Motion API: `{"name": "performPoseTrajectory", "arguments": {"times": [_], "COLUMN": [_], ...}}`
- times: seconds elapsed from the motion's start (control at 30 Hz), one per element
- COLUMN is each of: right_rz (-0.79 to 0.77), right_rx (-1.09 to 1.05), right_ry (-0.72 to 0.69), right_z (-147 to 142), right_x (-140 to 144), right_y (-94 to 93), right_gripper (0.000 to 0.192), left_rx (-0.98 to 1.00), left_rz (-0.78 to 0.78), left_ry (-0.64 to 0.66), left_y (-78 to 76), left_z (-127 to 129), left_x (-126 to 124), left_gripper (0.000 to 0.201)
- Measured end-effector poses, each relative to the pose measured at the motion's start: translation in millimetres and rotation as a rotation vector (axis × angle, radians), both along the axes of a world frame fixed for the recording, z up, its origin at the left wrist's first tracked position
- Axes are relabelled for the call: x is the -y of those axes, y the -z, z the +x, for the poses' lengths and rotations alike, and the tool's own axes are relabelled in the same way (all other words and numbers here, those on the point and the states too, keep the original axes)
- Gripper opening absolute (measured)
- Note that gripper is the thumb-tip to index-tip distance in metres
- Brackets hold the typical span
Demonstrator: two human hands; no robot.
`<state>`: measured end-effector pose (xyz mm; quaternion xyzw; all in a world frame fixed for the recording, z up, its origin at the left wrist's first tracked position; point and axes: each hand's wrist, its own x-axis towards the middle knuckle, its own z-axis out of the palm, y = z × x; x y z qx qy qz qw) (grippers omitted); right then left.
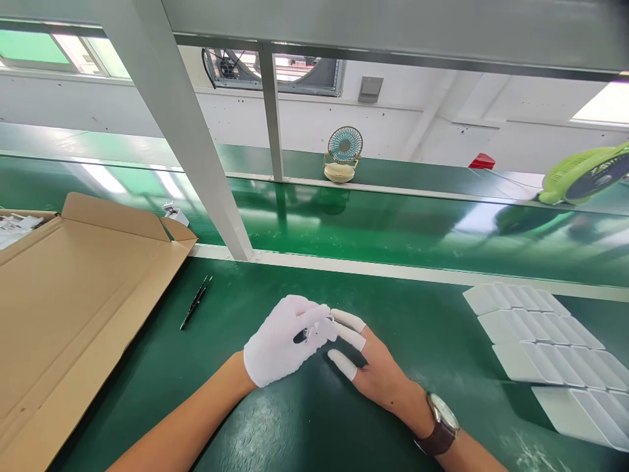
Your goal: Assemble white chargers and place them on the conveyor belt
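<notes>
My left hand (282, 344), in a white glove, is closed around a small white plastic part (314, 332). The part's exact kind is hard to make out, as the glove covers much of it. White finger cots cover the thumb and two fingers of my right hand (371, 360). Those two fingertips reach the right side of the part, while the thumb stays apart below. A pair of black tweezers (195, 303) lies on the green tabletop (275, 426) to the left of my hands.
An open cardboard box (98, 282) fills the left side, with white parts at its far left. White divided trays (550, 347) stand in overlapping rows at right. A slanted white post (181, 131) rises beyond my hands. A small fan (344, 147) and a green fan (580, 174) stand farther back.
</notes>
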<state>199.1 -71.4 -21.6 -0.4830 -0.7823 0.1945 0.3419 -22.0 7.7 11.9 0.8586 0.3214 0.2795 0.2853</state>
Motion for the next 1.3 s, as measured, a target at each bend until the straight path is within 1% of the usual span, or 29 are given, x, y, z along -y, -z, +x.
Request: {"name": "performPoseTrajectory", "arguments": {"times": [0.03, 0.07, 0.13, 0.23, 0.3, 0.4, 0.5, 0.63, 0.7, 0.77, 0.87, 0.93, 1.0, 1.03, 1.1, 1.2, 1.23, 1.3], "right_rz": [0.006, 0.026, 0.095, 0.197, 0.238, 0.29, 0.311, 0.302, 0.269, 0.23, 0.21, 0.224, 0.248, 0.267, 0.309, 0.367, 0.371, 0.352], "right_rx": [0.023, 0.04, 0.081, 0.151, 0.174, 0.174, 0.187, 0.174, 0.165, 0.188, 0.268, 0.296, 0.281, 0.26, 0.206, 0.115, 0.092, 0.075], "right_ry": [0.0, 0.002, 0.016, 0.043, 0.044, 0.032, 0.022, 0.002, 0.007, 0.003, 0.007, 0.022, 0.028, 0.03, 0.041, 0.083, 0.091, 0.066], "right_z": [-2.9, -5.8, -10.7, -14.2, -13.5, -10.8, -10.0, -13.3, -14.6, -15.0, -14.6, -14.7, -15.4, -15.8, -16.4, -17.5, -18.2, -20.2], "right_x": [-2.2, -4.4, -8.5, -11.5, -11.0, -8.4, -7.8, -11.9, -13.8, -14.5, -13.4, -12.6, -13.0, -13.7, -15.7, -19.4, -20.6, -22.5], "right_y": [1.0, 1.6, 2.8, 4.7, 5.7, 5.4, 3.5, 2.0, 3.3, 6.5, 12.7, 13.8, 8.2, 2.2, -14.5, -38.2, -41.5, -38.6], "right_gripper": [0.058, 0.057, 0.054, 0.052, 0.053, 0.054, 0.056, 0.056, 0.055, 0.052, 0.049, 0.049, 0.048, 0.046, 0.044, 0.045, 0.046, 0.048], "left_rx": [0.014, 0.042, 0.13, 0.188, 0.14, 0.087, 0.122, 0.145, 0.154, 0.174, 0.286, 0.383, 0.46, 0.49, 0.541, 0.582, 0.592, 0.588], "left_rz": [0.031, 0.052, 0.063, -0.009, -0.085, -0.198, -0.303, -0.444, -0.493, -0.527, -0.573, -0.611, -0.637, -0.639, -0.616, -0.573, -0.564, -0.533], "left_ry": [-0.005, -0.033, -0.141, -0.293, -0.337, -0.323, -0.306, -0.282, -0.227, -0.154, -0.093, -0.083, -0.07, -0.061, -0.063, -0.102, -0.114, -0.132], "left_y": [0.5, 2.5, 9.2, 16.7, 14.2, 3.1, -2.5, 4.7, 8.2, 9.6, 10.7, 11.7, 12.2, 12.3, 12.1, 11.6, 11.3, 9.9], "left_z": [-0.4, -0.6, -0.6, 0.0, 0.8, 3.0, 6.1, 7.1, 5.1, 2.1, -1.7, -3.1, -4.1, -4.8, -6.9, -11.1, -12.4, -14.2], "left_x": [1.3, 2.5, 4.1, 5.6, 6.5, 6.8, 3.6, -5.2, -9.7, -13.2, -15.9, -16.5, -16.9, -17.2, -18.2, -20.1, -20.3, -19.4], "left_gripper": [0.02, 0.024, 0.036, 0.044, 0.05, 0.059, 0.054, 0.054, 0.053, 0.057, 0.063, 0.061, 0.06, 0.06, 0.062, 0.064, 0.063, 0.06]}}
